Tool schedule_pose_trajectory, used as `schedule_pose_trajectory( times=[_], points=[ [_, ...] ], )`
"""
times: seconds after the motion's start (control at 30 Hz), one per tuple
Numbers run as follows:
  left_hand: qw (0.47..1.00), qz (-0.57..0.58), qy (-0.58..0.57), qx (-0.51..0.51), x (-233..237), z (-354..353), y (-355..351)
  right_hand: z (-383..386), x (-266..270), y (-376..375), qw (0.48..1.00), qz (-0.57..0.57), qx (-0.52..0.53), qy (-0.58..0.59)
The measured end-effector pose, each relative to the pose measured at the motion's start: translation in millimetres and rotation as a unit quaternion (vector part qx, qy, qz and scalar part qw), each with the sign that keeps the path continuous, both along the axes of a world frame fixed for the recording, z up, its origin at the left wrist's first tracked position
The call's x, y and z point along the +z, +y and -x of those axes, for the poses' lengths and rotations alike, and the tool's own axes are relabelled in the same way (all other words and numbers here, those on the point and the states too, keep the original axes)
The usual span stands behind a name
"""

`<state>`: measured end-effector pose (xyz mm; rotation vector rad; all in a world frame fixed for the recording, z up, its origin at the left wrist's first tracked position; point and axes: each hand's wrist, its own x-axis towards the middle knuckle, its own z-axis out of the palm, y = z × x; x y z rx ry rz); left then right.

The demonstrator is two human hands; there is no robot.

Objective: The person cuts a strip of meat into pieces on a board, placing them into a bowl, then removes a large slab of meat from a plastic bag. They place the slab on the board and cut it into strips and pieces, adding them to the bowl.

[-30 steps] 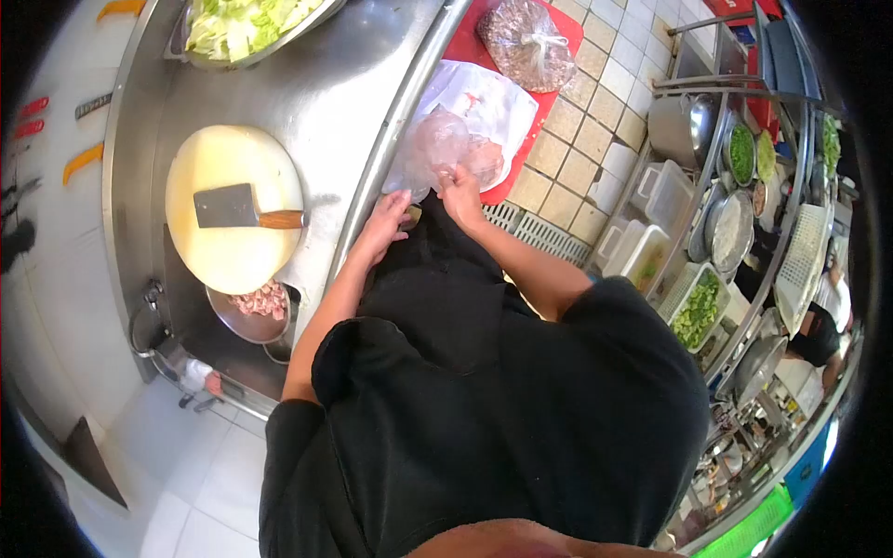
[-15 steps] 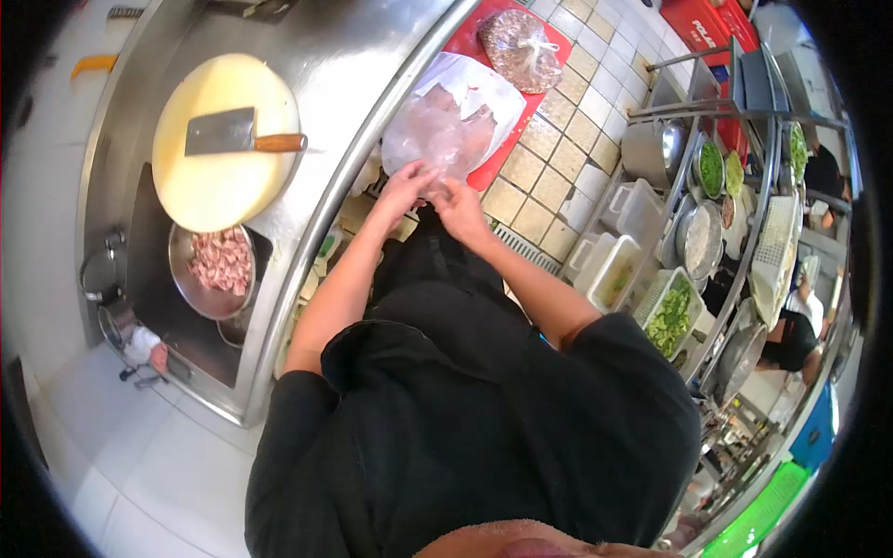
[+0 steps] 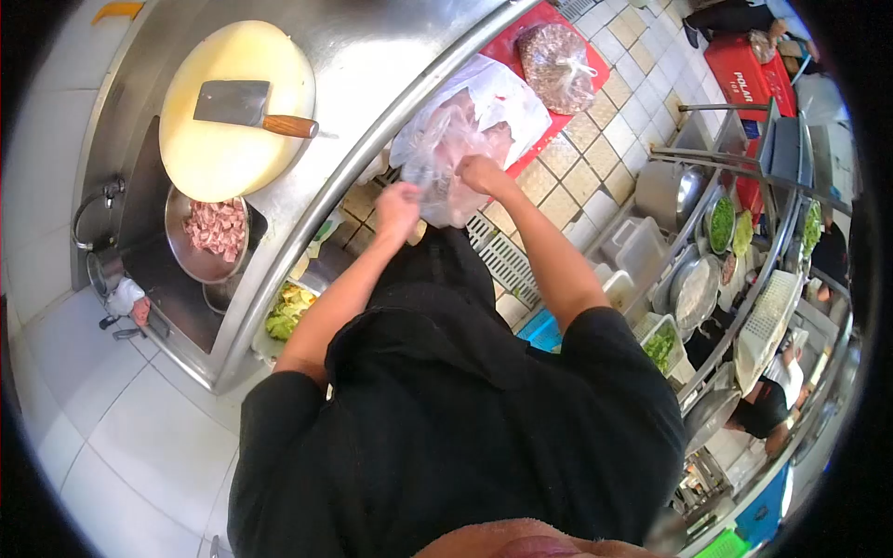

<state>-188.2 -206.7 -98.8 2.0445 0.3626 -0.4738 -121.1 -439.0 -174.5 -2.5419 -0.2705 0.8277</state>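
Clear bag (image 3: 450,203) near counter edge (image 3: 372,144): right hand (image 3: 480,175) grips it, left hand (image 3: 398,210) too blurred to tell.

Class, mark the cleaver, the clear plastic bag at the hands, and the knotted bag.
Cleaver (image 3: 240,104): head view, on the blade.
Clear plastic bag (image 3: 443,171): head view, middle of the film.
Knotted bag (image 3: 553,73): head view, on its filled body.

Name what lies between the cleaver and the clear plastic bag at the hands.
In the head view, the steel counter and its rounded rim lie between the cleaver and the clear plastic bag.
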Motion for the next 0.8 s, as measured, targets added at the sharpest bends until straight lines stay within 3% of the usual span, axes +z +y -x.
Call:
schedule_pose_trajectory(
  times=[0.03,0.1,0.13,0.2,0.27,0.37,0.4,0.43,0.47,0.53,0.57,0.6,0.63,0.7,0.8],
  points=[
    [0.997,-0.034,-0.063,0.037,-14,4,17,2,-25,-11,0.998,0.058,0.024,-0.027],
    [0.996,-0.067,-0.035,0.050,-5,-1,35,10,-58,-39,0.980,0.170,0.070,-0.080],
    [0.995,-0.066,-0.054,0.053,-23,3,40,9,-5,-25,0.963,0.233,-0.089,-0.099],
    [0.997,-0.062,-0.013,0.045,-38,1,42,-6,55,-19,0.914,0.293,-0.264,-0.093],
    [0.997,-0.068,0.005,0.022,-42,-2,34,-30,39,-53,0.904,0.302,-0.299,-0.045],
    [0.990,-0.132,-0.028,-0.035,-32,-14,16,-40,58,-57,0.964,0.223,-0.104,-0.106],
    [0.982,-0.174,-0.054,-0.057,-23,-21,5,-41,32,-57,0.975,0.087,-0.100,-0.181],
    [0.970,-0.217,-0.080,-0.080,-20,-28,-6,-42,55,-35,0.980,0.002,-0.156,-0.127],
    [0.971,-0.192,-0.106,-0.096,-28,-34,-17,-47,58,-18,0.992,0.029,-0.100,-0.064],
    [0.968,-0.143,-0.165,-0.125,-53,-53,-39,-27,-21,-7,0.994,0.012,-0.057,-0.098],
    [0.975,-0.135,-0.099,-0.145,-62,-68,-49,-26,-33,-7,0.995,-0.065,-0.052,-0.048],
    [0.974,-0.167,-0.049,-0.145,-61,-86,-60,-33,-29,-6,0.995,-0.092,0.027,-0.015],
    [0.970,-0.197,0.003,-0.143,-60,-104,-67,-37,-25,-3,0.995,-0.100,-0.010,0.006],
    [0.976,-0.182,0.025,-0.113,-100,-123,-70,-37,-23,5,0.988,-0.114,-0.086,0.057],
    [0.992,-0.092,0.070,-0.057,-268,-144,-80,-29,-54,0,0.990,-0.091,-0.086,-0.059]
  ],
)
